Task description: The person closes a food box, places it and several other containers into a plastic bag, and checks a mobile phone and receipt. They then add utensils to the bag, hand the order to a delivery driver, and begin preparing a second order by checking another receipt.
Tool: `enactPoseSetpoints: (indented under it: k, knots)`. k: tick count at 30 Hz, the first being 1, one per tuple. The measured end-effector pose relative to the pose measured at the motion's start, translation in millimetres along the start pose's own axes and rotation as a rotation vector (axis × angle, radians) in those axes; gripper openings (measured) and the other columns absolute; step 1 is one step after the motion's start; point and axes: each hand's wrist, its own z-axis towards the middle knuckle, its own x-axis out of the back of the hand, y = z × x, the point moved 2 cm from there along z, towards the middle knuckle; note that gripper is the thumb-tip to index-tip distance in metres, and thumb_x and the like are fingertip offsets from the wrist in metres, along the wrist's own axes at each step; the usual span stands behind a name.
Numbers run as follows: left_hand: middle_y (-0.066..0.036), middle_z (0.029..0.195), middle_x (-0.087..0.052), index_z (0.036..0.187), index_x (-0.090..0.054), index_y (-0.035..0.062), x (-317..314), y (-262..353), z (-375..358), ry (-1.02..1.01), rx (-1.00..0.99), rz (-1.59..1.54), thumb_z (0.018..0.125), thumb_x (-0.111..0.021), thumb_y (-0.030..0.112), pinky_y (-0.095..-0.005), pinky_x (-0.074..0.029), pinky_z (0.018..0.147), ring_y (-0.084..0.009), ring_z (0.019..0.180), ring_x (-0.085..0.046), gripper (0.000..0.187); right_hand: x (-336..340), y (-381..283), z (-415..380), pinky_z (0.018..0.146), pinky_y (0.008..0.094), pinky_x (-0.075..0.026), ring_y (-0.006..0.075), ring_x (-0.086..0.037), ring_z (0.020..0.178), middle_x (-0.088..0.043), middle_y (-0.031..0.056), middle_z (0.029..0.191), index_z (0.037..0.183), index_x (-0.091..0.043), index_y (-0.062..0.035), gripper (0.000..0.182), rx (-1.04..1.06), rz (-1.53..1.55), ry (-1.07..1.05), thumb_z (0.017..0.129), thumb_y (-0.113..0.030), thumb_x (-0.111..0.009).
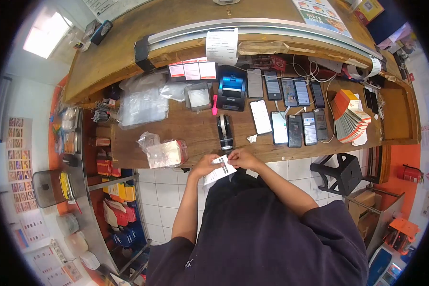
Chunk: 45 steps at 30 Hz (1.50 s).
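Close to my body, at the front edge of the wooden desk, I hold a white paper slip (216, 176) with dark print on it. My left hand (205, 166) grips its left side, thumb lying over the face. The fingers of my right hand (244, 159) pinch the upper right edge. Just beyond my hands stands a black tape dispenser (225, 134). A crumpled bit of white paper (251, 138) lies to its right. To the left, a stack of cream paper (164, 155) sits in clear plastic at the desk's edge.
A black and blue receipt printer (232, 90) stands behind the dispenser, near a pink tool (215, 105). Several phones, one white-screened phone (260, 117) among them, lie right. Clear plastic bags (144, 102) lie left, an orange-white card bundle (352, 118) far right. A black stool (337, 172) stands below.
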Motion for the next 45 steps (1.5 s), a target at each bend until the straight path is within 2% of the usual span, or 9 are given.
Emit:
enactPoseSetpoints:
  k: [8,12,23,28,32,36,40,42,45]
  knots:
    - [-0.005,0.096,-0.070,0.109,-0.067,-0.0015,0,-17,24,-0.004,-0.080,0.181,0.093,-0.069,0.012,-0.0294,-0.051,0.076,-0.0116,0.087,-0.062,0.022,3,-30,23,0.068,0.0318,-0.052,0.0184,-0.067,0.082,-0.070,0.0134,0.088,0.100,-0.067,0.0030,0.028,0.158,-0.386,0.560,0.088,-0.021,-0.075]
    - [-0.005,0.101,-0.071,0.118,-0.066,-0.0012,-7,-10,37,-0.088,0.006,0.034,0.091,-0.070,0.009,-0.0286,-0.051,0.079,-0.0107,0.090,-0.063,0.029,0,2,55,0.072,0.0342,-0.051,0.0183,-0.063,0.081,-0.070,0.0114,0.093,0.109,-0.069,0.0027,0.032,-0.119,0.025,0.496,0.091,-0.024,-0.071]
    - [-0.003,0.101,-0.070,0.112,-0.070,0.0004,-25,-6,32,-0.167,0.025,-0.399,0.098,-0.057,0.015,-0.0253,-0.051,0.082,-0.0104,0.091,-0.064,0.024,-28,42,-84,0.060,0.0280,-0.045,0.0110,-0.055,0.066,-0.063,0.0013,0.073,0.092,-0.073,-0.0012,0.028,-0.325,-0.166,0.087,0.089,-0.029,-0.074]
    - [-0.008,0.095,-0.074,0.104,-0.071,0.0008,-51,-42,49,0.181,-0.138,-0.339,0.097,-0.059,0.019,-0.0317,-0.053,0.076,-0.0160,0.083,-0.068,0.023,-25,63,-80,0.052,0.0241,-0.040,0.0077,-0.049,0.058,-0.057,-0.0012,0.068,0.091,-0.072,-0.0039,0.028,-0.413,-0.026,0.071,0.089,-0.032,-0.074]
    - [-0.020,0.091,-0.070,0.090,-0.072,0.0033,-60,-62,47,0.491,0.002,0.341,0.091,-0.061,0.014,-0.0423,-0.054,0.076,-0.0346,0.085,-0.069,0.016,-22,57,-73,0.051,0.0241,-0.039,0.0072,-0.050,0.057,-0.058,-0.0013,0.068,0.087,-0.070,-0.0042,0.027,-0.500,-0.118,0.017,0.091,-0.031,-0.072]
    - [-0.025,0.087,-0.066,0.091,-0.063,-0.0013,-45,-65,-1,0.905,-0.168,0.086,0.095,-0.056,0.014,-0.0473,-0.051,0.070,-0.0430,0.086,-0.066,0.017,-28,39,-47,0.053,0.0249,-0.041,0.0068,-0.053,0.060,-0.060,-0.0008,0.069,0.087,-0.071,-0.0029,0.026,-0.317,-0.364,-0.080,0.092,-0.029,-0.070]
    - [-0.019,0.077,-0.067,0.092,-0.061,-0.0009,-2,-79,-82,1.329,-0.133,-0.057,0.100,-0.055,0.014,-0.0405,-0.050,0.061,-0.0311,0.072,-0.069,0.018,-85,3,12,0.060,0.0304,-0.046,0.0122,-0.057,0.066,-0.066,0.0062,0.075,0.092,-0.071,0.0000,0.026,0.008,-0.693,-0.197,0.092,-0.026,-0.069]
    - [-0.010,0.071,-0.062,0.093,-0.062,0.0004,28,-83,-123,1.464,-0.063,-0.190,0.100,-0.055,0.014,-0.0310,-0.045,0.058,-0.0167,0.059,-0.055,0.017,-132,-31,44,0.071,0.0378,-0.049,0.0258,-0.064,0.076,-0.068,0.0156,0.083,0.093,-0.069,0.0011,0.026,0.174,-0.849,-0.204,0.092,-0.024,-0.066]
    - [-0.011,0.088,-0.063,0.095,-0.067,-0.0005,85,-105,-146,1.666,-0.253,-0.151,0.096,-0.061,0.012,-0.0315,-0.046,0.070,-0.0196,0.078,-0.058,0.013,-178,-34,104,0.077,0.0430,-0.050,0.0355,-0.066,0.085,-0.069,0.0205,0.088,0.093,-0.069,0.0004,0.026,0.338,-0.902,-0.171,0.093,-0.025,-0.063]
